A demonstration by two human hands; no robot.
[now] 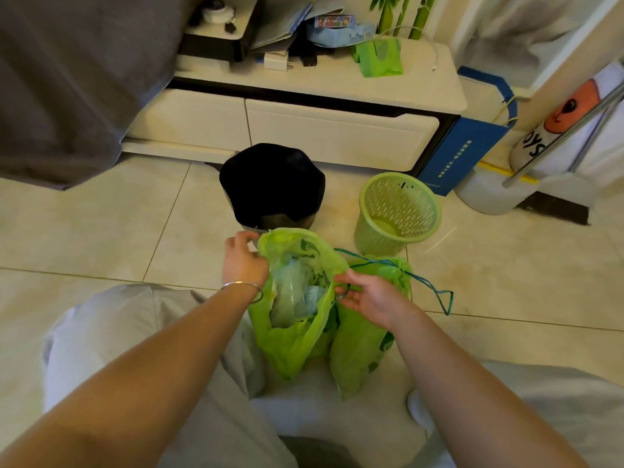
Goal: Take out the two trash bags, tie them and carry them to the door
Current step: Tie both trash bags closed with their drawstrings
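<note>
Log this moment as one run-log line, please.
stage: tying | left hand, right hand: pinching open bag rim | second bag: cinched | green bin: empty

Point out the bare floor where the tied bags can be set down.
Bare tile lies left of the open bag, between the grey cover and the person's knee, and right of the cinched bag, below the green basket. Crowded: the strip between the black bin, basket and cabinet.
</note>
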